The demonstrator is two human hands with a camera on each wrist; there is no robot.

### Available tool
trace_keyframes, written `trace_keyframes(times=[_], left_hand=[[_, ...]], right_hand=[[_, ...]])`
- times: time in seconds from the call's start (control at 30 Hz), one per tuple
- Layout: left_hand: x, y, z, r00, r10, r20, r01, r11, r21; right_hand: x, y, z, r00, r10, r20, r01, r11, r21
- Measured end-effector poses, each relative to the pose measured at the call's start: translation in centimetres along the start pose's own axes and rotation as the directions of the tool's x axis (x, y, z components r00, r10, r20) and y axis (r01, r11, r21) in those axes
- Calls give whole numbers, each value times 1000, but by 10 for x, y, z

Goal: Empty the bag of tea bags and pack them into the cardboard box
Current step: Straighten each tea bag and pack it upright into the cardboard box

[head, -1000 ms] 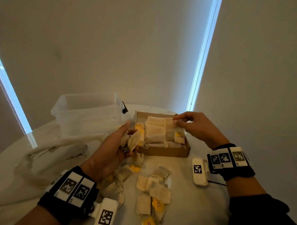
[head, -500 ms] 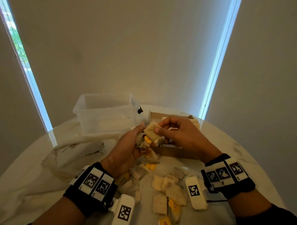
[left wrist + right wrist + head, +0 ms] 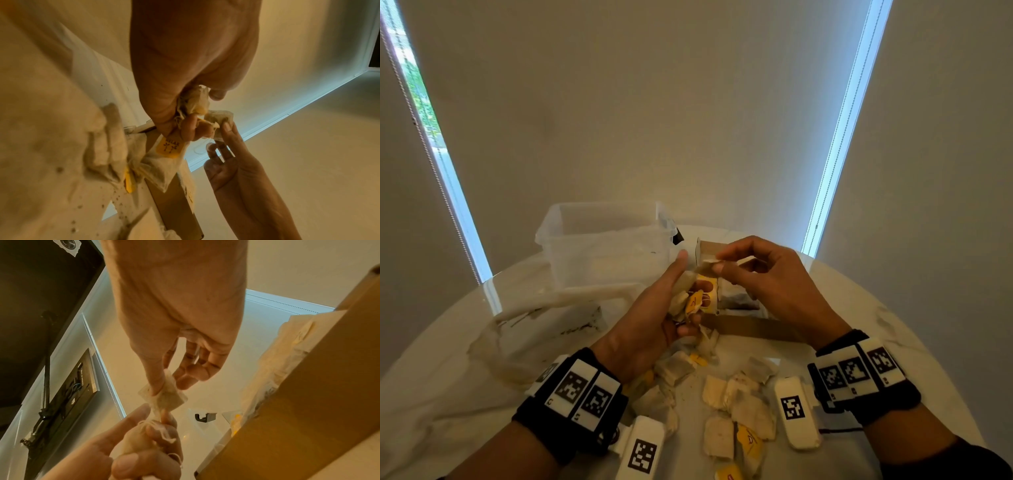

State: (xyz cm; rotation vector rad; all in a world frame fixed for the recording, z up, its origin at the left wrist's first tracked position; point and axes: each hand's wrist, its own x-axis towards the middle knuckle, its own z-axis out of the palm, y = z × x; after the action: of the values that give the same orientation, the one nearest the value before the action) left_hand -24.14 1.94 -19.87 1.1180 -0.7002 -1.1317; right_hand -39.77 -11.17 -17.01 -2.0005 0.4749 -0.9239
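Observation:
My left hand (image 3: 678, 305) grips a bunch of beige tea bags (image 3: 690, 298) with yellow tags, just in front of the open cardboard box (image 3: 746, 329). The right hand (image 3: 717, 266) pinches one tea bag (image 3: 708, 264) between thumb and forefinger, right above that bunch and at the box's near-left corner. The right wrist view shows this tea bag (image 3: 167, 396) still touching the bunch in the left hand (image 3: 141, 436). Tea bags lie packed inside the box (image 3: 308, 394). Several loose tea bags (image 3: 739, 404) are scattered on the table below my hands. The limp emptied bag (image 3: 541, 322) lies at the left.
A clear plastic tub (image 3: 602, 246) stands behind the bag, left of the box. The round white table (image 3: 876, 308) has its edge close behind the box and at the right. Crumbs dot the tabletop near the loose tea bags.
The right hand left the box, came over to the left hand and took one tea bag from the bunch. It now lifts that bag slightly. The left hand stayed put.

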Motion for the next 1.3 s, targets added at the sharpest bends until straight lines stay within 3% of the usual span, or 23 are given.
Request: trace_keyframes(times=[0.1,0.23,0.3,0.4,0.43,0.53,0.77,0.93,1.03,1.3], left_hand=[[1,1,0,998,51,-27,-51,999,4],[3,0,-2,992,85,-89,-85,996,11],[3,0,-3,992,89,-85,-89,996,6],[4,-1,-3,994,94,-63,-91,995,39],[5,-1,-3,994,93,-61,-90,995,48],[5,-3,-3,993,88,-74,-82,994,69],[7,0,-6,989,71,-133,-70,997,13],[7,0,-6,988,49,-148,-44,998,39],[7,1,-6,984,41,-171,-35,999,39],[5,-3,-7,985,-53,-166,65,996,64]], right_hand=[[-2,0,0,991,-15,131,22,999,-46],[-4,-1,-5,979,28,200,-22,999,-31],[-2,-2,-8,976,83,202,-100,992,76],[0,-3,-4,953,219,212,-277,911,306],[-1,-4,-1,946,246,213,-304,902,308],[-1,-3,5,960,210,185,-242,955,173],[14,9,-15,981,186,-51,-186,982,-4],[19,19,-11,973,229,4,-228,970,-90],[24,19,-5,968,247,48,-230,946,-228],[42,11,14,891,344,295,-127,814,-567]])
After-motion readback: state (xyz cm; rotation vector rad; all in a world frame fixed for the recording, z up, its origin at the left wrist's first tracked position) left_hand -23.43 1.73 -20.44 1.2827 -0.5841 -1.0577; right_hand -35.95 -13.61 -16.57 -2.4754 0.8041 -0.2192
